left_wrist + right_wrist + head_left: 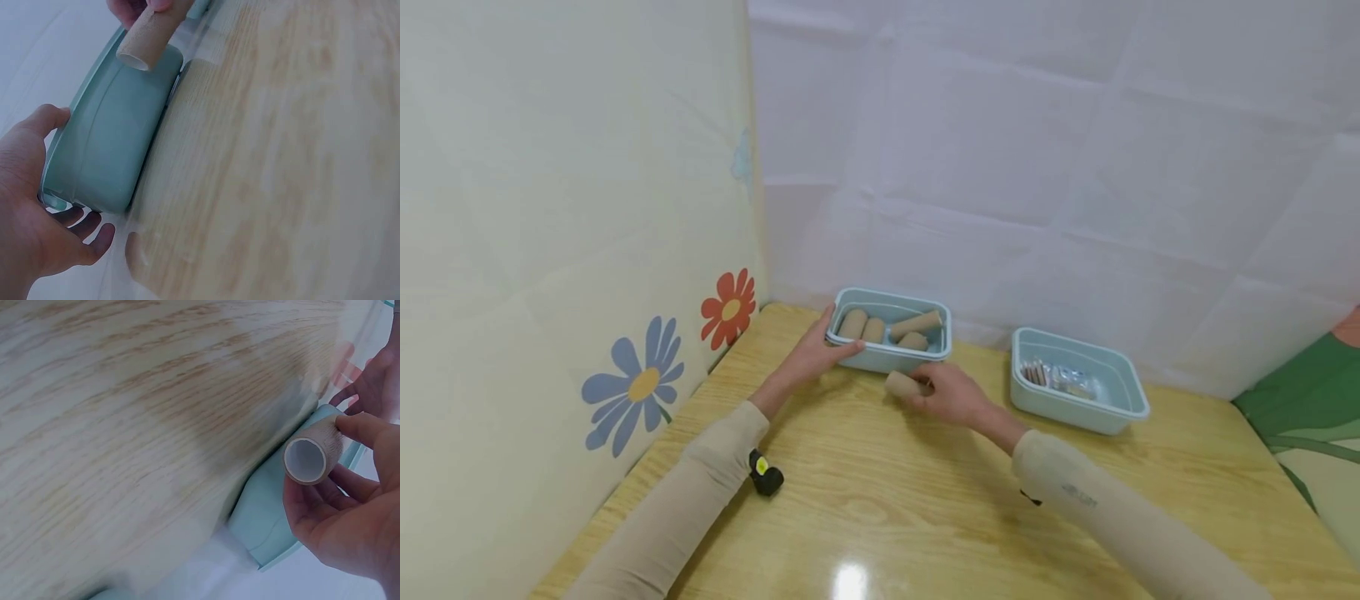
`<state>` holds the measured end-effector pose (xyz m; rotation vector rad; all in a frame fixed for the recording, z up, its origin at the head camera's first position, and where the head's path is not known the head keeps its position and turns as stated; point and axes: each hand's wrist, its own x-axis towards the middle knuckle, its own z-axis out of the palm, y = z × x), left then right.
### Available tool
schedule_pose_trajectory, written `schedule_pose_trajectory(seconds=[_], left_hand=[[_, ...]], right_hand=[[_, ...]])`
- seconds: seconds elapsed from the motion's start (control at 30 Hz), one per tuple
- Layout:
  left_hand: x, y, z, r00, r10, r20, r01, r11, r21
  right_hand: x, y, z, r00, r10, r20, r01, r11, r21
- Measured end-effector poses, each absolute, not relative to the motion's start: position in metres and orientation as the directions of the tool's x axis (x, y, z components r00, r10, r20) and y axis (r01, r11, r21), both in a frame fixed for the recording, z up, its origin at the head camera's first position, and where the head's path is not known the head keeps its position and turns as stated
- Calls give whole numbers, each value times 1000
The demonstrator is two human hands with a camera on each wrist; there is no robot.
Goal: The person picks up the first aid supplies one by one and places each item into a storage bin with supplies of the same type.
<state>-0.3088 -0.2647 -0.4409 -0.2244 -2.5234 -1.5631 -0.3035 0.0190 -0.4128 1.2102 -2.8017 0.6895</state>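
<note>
My right hand [951, 393] pinches a beige bandage roll [312, 450] between thumb and fingers, with its hollow white core showing. It holds the roll just in front of a light blue plastic bin [887, 358]. My left hand [811, 358] grips the bin's left end, thumb on the front rim and fingers around the side. Inside that bin lie several similar beige rolls [917, 325], some on their sides. The left wrist view shows the held bandage roll [153, 37] over the bin's outer wall [119, 131].
A second light blue bin [1075, 417] stands to the right, holding clear packets [1071, 381] and small brown pieces [1034, 372]. Both bins are on a wooden table [865, 483] against a white sheeted wall [1000, 167]. A flower-printed wall [640, 383] borders the left.
</note>
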Motion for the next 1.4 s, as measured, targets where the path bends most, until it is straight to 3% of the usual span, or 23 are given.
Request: schedule_pose_trajectory(seconds=[0.23,0.43,0.8,1.4], left_hand=[[-308,-267,-441,-975,35,218,211,443,871],[-309,-269,-443,-973,35,228,220,439,871],[-309,-270,-442,-969,44,244,239,430,871],[-308,-275,-444,-971,36,237,229,431,873]], right_hand=[[-302,24,-405,-712,-676,190,-685,610,-397],[-305,30,-398,-723,-665,188,-653,567,-503],[-310,46,-373,-816,-577,-8,-346,500,-794],[-327,51,-365,-879,-448,-165,23,305,-952]])
